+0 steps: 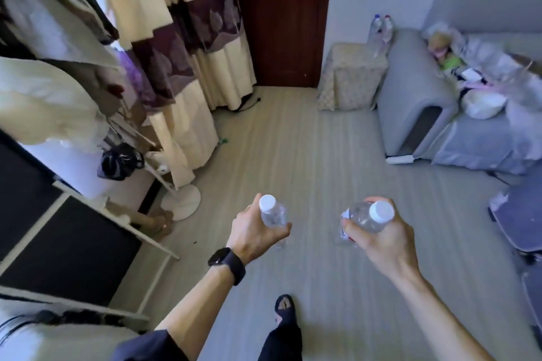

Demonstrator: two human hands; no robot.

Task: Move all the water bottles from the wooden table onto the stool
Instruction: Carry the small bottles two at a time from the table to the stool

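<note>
Carrying a water bottle (273, 215) in the left hand (254, 236) and a second bottle (366, 217) in the right hand (381, 243), a person stands on a grey floor (308, 155), the fingers of each hand curled round the clear body below its white cap. Ahead, two more bottles (380, 31) stand at the far corner of a cloth-covered stool (350, 79), beside a grey sofa (413, 91).

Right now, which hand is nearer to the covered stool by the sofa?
Right. The right hand, gripping one bottle, is roughly in line with the stool, short of it; the left hand, gripping another bottle, is farther off to its left.
</note>
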